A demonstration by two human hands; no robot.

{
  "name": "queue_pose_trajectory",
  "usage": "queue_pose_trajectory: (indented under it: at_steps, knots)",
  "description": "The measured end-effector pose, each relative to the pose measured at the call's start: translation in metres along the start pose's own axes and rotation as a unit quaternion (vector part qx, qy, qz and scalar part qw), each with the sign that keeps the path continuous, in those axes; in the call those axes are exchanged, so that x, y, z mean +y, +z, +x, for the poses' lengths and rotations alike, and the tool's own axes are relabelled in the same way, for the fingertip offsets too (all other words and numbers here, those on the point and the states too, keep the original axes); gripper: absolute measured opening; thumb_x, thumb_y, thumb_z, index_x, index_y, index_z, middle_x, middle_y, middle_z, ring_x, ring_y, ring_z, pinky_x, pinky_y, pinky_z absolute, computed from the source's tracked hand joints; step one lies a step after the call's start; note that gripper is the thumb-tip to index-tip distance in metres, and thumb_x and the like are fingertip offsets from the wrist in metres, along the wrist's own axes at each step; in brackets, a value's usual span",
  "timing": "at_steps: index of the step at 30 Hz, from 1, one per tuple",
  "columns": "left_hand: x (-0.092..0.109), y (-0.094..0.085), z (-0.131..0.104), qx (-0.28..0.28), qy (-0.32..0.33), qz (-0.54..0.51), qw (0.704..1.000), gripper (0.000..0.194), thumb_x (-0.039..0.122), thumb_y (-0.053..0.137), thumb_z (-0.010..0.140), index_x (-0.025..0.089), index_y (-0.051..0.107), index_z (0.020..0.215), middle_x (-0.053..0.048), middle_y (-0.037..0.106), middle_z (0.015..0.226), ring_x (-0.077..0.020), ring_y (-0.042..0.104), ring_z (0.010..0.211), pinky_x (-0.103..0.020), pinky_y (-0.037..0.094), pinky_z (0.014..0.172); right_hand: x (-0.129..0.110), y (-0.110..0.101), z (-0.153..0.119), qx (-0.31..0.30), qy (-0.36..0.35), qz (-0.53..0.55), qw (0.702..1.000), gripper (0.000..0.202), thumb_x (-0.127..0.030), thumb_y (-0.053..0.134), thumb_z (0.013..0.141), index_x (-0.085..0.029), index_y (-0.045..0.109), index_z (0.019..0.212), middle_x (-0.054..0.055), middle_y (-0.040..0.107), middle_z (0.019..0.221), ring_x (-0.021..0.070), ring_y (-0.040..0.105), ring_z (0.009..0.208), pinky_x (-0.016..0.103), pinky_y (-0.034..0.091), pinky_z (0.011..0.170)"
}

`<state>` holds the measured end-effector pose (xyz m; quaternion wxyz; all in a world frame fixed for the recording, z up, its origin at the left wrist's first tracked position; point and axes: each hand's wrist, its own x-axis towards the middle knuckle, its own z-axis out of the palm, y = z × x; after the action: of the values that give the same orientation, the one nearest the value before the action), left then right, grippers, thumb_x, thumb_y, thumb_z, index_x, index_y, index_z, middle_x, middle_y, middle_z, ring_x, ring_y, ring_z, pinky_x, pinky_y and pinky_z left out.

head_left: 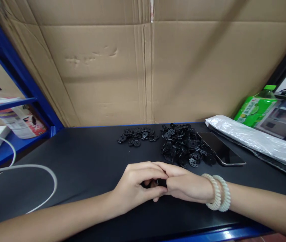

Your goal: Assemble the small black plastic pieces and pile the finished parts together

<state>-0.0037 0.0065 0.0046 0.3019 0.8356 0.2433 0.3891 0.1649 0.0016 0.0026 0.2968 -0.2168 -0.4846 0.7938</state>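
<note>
My left hand and my right hand meet low over the black table top, fingers closed around a small black plastic part. Most of that part is hidden by the fingers, so its full shape does not show. Two coiled pale bands circle my right wrist. Just beyond my hands lies a large heap of black plastic parts, with round perforated discs among them. To its left is a smaller, flatter pile of similar black parts.
A phone lies right of the large heap, beside a silvery plastic-wrapped package. Green-packed bottles stand at the right. A white cable loops over the table's left side. Cardboard walls the back; a blue shelf frame holds a large jug.
</note>
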Motion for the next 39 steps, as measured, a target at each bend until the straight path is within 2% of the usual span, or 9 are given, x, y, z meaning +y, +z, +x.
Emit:
queue_pose_trajectory:
  at_steps: [4,8,12,20,24,29,31,36,39]
  knots:
    - [-0.001,0.003,0.0,0.012,-0.017,-0.006,1.0,0.015,0.015,0.072,0.072,0.016,0.075,0.087,-0.007,0.07,0.082,-0.0107,0.054,0.055,-0.021,0.049,0.051,0.001,0.0,0.0,0.018,-0.004,-0.035,0.999,0.034,-0.003,0.047,0.055,-0.018,0.054,0.084,-0.001,0.051,0.084,0.0117,0.051,0.075,0.023,0.042,0.063]
    - [-0.001,0.005,-0.002,0.025,-0.005,-0.004,1.0,0.018,0.01,0.069,0.068,0.015,0.075,0.085,-0.006,0.069,0.078,-0.0114,0.054,0.056,-0.021,0.049,0.05,0.004,0.001,0.0,0.046,-0.018,-0.097,0.994,0.036,-0.006,0.042,0.054,-0.019,0.054,0.085,-0.001,0.05,0.082,0.0114,0.046,0.07,0.023,0.036,0.059]
    - [-0.001,0.005,-0.003,0.039,0.002,0.001,0.999,0.018,0.007,0.068,0.066,0.015,0.074,0.082,-0.006,0.068,0.074,-0.0118,0.056,0.056,-0.021,0.049,0.05,0.008,0.002,0.0,0.045,-0.028,-0.082,0.995,0.037,-0.007,0.042,0.053,-0.02,0.053,0.086,-0.001,0.049,0.082,0.0126,0.045,0.073,0.024,0.033,0.059]
    - [-0.005,-0.002,0.001,0.07,-0.129,-0.167,0.975,0.014,0.011,0.059,0.078,0.012,0.071,0.086,-0.007,0.066,0.082,-0.0159,0.067,0.065,-0.024,0.055,0.057,0.005,0.002,-0.001,0.048,-0.021,-0.036,0.998,0.049,-0.006,0.041,0.052,-0.017,0.049,0.099,-0.003,0.049,0.073,0.0082,0.043,0.06,0.024,0.03,0.056]
    - [-0.008,-0.008,0.001,0.096,-0.104,-0.186,0.972,0.016,0.01,0.057,0.082,0.015,0.071,0.085,-0.007,0.067,0.087,-0.0171,0.066,0.077,-0.025,0.054,0.066,-0.004,-0.001,-0.004,0.098,-0.045,-0.083,0.991,0.047,-0.008,0.042,0.054,-0.019,0.044,0.099,-0.001,0.055,0.082,0.0079,0.048,0.058,0.024,0.033,0.053]
    - [-0.006,-0.01,-0.003,0.103,-0.065,-0.127,0.984,0.021,0.008,0.055,0.084,0.018,0.072,0.078,-0.005,0.066,0.091,-0.0145,0.065,0.078,-0.021,0.053,0.067,-0.009,0.0,-0.014,0.087,-0.074,-0.199,0.973,0.04,-0.006,0.045,0.056,-0.022,0.036,0.091,0.0,0.057,0.09,0.0091,0.049,0.063,0.022,0.034,0.052]
    - [-0.004,-0.009,-0.005,0.093,-0.035,-0.084,0.992,0.023,0.004,0.055,0.083,0.019,0.071,0.076,-0.004,0.065,0.091,-0.0134,0.065,0.078,-0.02,0.053,0.066,-0.011,0.002,-0.018,0.103,-0.11,-0.316,0.937,0.038,-0.005,0.047,0.059,-0.023,0.037,0.091,-0.001,0.055,0.088,0.0102,0.047,0.066,0.023,0.036,0.054]
    - [-0.003,-0.008,-0.006,0.081,0.042,0.031,0.995,0.031,-0.002,0.052,0.081,0.022,0.072,0.086,-0.005,0.065,0.104,-0.016,0.065,0.093,-0.026,0.053,0.082,-0.032,-0.014,-0.024,0.164,-0.288,-0.614,0.717,0.037,-0.005,0.052,0.06,-0.021,0.044,0.093,0.003,0.051,0.089,0.0177,0.048,0.082,0.033,0.042,0.073]
    - [-0.003,-0.007,-0.005,0.087,0.035,0.048,0.994,0.031,-0.001,0.051,0.082,0.021,0.072,0.087,-0.005,0.065,0.101,-0.0144,0.066,0.088,-0.025,0.053,0.079,-0.055,-0.039,-0.025,0.251,-0.333,-0.653,0.632,0.037,-0.006,0.052,0.064,-0.02,0.045,0.098,0.007,0.053,0.099,0.0208,0.05,0.091,0.038,0.042,0.083]
